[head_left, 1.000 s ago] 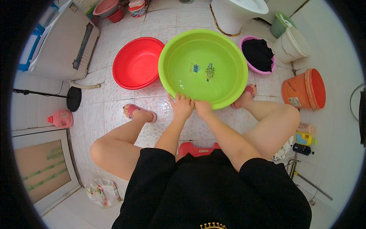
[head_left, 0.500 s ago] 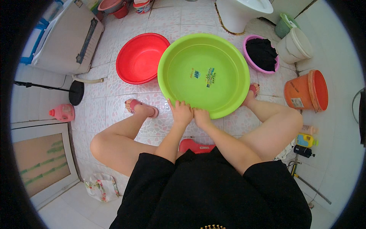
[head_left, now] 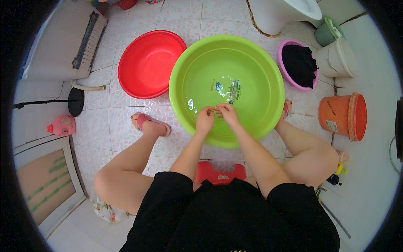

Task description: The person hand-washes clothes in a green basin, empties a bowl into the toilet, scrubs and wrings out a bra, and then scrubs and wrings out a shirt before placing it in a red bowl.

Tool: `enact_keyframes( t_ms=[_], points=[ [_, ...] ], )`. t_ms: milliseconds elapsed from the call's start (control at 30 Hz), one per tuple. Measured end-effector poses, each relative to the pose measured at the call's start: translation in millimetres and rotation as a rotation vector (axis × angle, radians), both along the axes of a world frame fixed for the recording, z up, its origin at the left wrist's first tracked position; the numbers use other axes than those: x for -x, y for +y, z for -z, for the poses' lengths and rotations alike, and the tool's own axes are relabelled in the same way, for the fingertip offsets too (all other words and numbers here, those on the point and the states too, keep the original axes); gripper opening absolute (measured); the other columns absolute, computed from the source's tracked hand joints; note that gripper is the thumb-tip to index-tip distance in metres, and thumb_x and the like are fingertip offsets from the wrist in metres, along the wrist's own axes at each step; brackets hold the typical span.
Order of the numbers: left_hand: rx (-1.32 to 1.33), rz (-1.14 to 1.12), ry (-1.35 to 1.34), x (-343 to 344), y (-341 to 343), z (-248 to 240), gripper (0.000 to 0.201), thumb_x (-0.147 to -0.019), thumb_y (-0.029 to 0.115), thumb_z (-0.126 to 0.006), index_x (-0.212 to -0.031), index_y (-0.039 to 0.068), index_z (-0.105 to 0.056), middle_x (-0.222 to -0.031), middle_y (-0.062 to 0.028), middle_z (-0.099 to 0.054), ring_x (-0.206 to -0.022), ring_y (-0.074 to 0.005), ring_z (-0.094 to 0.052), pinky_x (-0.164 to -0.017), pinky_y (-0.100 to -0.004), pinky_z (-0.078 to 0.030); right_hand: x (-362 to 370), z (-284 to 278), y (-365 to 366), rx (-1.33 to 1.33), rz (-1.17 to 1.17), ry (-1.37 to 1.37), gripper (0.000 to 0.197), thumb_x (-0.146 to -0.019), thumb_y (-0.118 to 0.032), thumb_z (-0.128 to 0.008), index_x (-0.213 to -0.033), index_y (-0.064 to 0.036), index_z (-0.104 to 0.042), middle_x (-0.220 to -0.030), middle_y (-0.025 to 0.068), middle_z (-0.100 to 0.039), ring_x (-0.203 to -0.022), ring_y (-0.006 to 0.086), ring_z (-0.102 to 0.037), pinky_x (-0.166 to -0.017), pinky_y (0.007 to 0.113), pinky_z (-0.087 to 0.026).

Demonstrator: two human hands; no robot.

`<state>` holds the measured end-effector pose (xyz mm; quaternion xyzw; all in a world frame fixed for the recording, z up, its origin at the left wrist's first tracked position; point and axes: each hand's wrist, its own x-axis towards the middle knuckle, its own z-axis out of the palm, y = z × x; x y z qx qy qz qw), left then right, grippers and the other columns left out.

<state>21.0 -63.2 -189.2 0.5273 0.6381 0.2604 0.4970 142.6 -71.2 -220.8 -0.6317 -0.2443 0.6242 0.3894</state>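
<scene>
I read both hands over the near inner wall of the green basin [head_left: 252, 71]. Left hand [head_left: 205, 119] and right hand [head_left: 227, 114] meet fingertip to fingertip, fingers curled and pinched together; whether they pinch anything I cannot tell. The red basin [head_left: 149, 63] sits beyond-left of the fingers.

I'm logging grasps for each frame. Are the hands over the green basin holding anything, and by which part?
It cannot be told: left hand and right hand meet fingertip to fingertip over the green basin, and anything pinched between them is too small to see.
</scene>
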Motion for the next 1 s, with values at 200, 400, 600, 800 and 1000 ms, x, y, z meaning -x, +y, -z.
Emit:
enact_keyframes(
  t_ms=[200,400,600,800,1000],
  points=[
    [0.070,0.010,0.148,-7,28,48,0.015,-0.072,0.004,-0.051,-0.085,0.001,-0.056,-0.076,-0.0144,-0.057,-0.074,-0.0284,-0.056,-0.065,-0.0364,-0.045,-4,41,20,-0.171,-0.249,-0.716,0.019,-0.079,-0.010,-0.052,-0.097,-0.0038,-0.054,-0.091,0.0107,-0.058,-0.083,0.0254,-0.056,-0.071,0.036,-0.045],
    [-0.108,0.267,0.559,-16,58,48,0.033,-0.070,0.003,-0.053,-0.102,0.005,-0.047,-0.108,-0.0172,-0.044,-0.101,-0.0330,-0.043,-0.082,-0.0392,-0.039,-25,52,33,-0.242,-0.479,-1.401,0.029,-0.070,-0.010,-0.058,-0.097,-0.0048,-0.051,-0.106,0.0176,-0.049,-0.102,0.0328,-0.044,-0.087,0.040,-0.034],
    [-0.177,0.301,0.841,-11,83,100,0.040,-0.069,0.008,-0.055,-0.107,0.006,-0.044,-0.107,-0.0159,-0.045,-0.100,-0.0345,-0.042,-0.087,-0.0468,-0.032,-66,49,58,-0.200,-0.581,-1.159,0.031,-0.071,-0.012,-0.057,-0.100,-0.0030,-0.051,-0.100,0.0143,-0.051,-0.094,0.0309,-0.047,-0.082,0.039,-0.037],
    [-0.025,-0.160,0.212,-26,95,95,0.034,-0.080,0.021,-0.049,-0.110,0.004,-0.046,-0.116,-0.0126,-0.044,-0.107,-0.0291,-0.041,-0.088,-0.0353,-0.036,-60,51,74,-0.161,-0.024,-0.738,0.027,-0.083,-0.018,-0.051,-0.100,0.0031,-0.052,-0.100,0.0172,-0.054,-0.089,0.0320,-0.052,-0.081,0.039,-0.042],
    [0.373,-1.126,-1.246,-58,93,99,0.053,-0.089,0.034,-0.024,-0.123,-0.005,-0.035,-0.129,-0.0144,-0.036,-0.121,-0.0231,-0.031,-0.101,-0.0357,-0.025,13,38,93,0.114,0.599,0.622,0.054,-0.089,-0.040,-0.038,-0.111,0.0091,-0.044,-0.117,0.0201,-0.047,-0.112,0.0282,-0.043,-0.097,0.036,-0.033]
  ],
)
